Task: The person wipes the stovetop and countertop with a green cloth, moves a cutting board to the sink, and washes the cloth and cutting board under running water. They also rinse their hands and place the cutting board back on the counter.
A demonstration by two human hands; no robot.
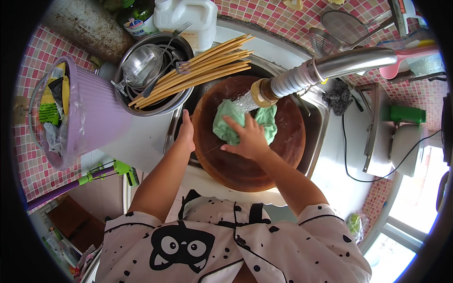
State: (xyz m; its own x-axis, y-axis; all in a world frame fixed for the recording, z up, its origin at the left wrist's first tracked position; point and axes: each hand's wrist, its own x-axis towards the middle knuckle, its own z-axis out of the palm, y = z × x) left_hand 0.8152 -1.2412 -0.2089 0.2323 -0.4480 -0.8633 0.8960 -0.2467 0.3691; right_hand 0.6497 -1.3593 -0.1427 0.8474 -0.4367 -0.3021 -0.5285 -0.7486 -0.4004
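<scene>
A large round brown wooden board (247, 169) lies over the metal sink (320, 131), tilted or flat, I cannot tell. A wet green cloth (226, 123) rests on it, bunched in two lumps. Water runs from the tap's flexible spout (263, 92) onto the cloth. My right hand (247, 136) presses on the cloth with its fingers spread, and part of the cloth is hidden beneath it. My left hand (187, 132) is held upright along the board's left edge, fingers together and palm against the rim, not wrapped round it.
A metal bowl (155, 114) with glassware, forks and wooden chopsticks (208, 63) stands at the sink's upper left; the chopsticks jut over the sink. Behind it is a white plastic jug (205, 24). A purple bin (99, 109) stands left, a black scouring pad (338, 97) right.
</scene>
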